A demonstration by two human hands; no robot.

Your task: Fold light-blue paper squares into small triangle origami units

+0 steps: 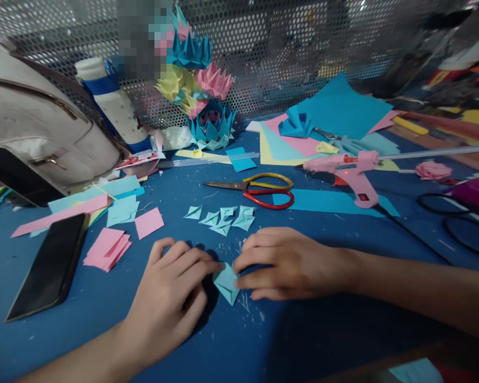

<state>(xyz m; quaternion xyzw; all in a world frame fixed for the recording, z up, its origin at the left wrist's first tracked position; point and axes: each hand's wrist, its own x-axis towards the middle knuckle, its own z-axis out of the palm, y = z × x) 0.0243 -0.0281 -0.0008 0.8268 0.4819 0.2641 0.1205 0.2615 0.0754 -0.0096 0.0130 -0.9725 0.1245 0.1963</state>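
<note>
A small light-blue square of folded paper (225, 287) lies on the blue table between my two hands, with crease lines across its lower half. My left hand (175, 290) presses its top left corner with a fingertip, the other fingers curled. From the other side, the bent fingertips of my right hand (289, 263) hold the paper's right edge. Just beyond the hands lie several small folded light-blue paper pieces (223, 217). Scissors (247, 186) with one yellow and one red handle rest behind those, blades pointing left.
Pink paper squares (107, 249) and a black phone (48, 268) are at the left. A pink glue gun (349, 170) sits at the right, its cord running toward me. Folded paper flowers (211, 122), a bottle (112, 101) and a bag (43, 117) stand along the back.
</note>
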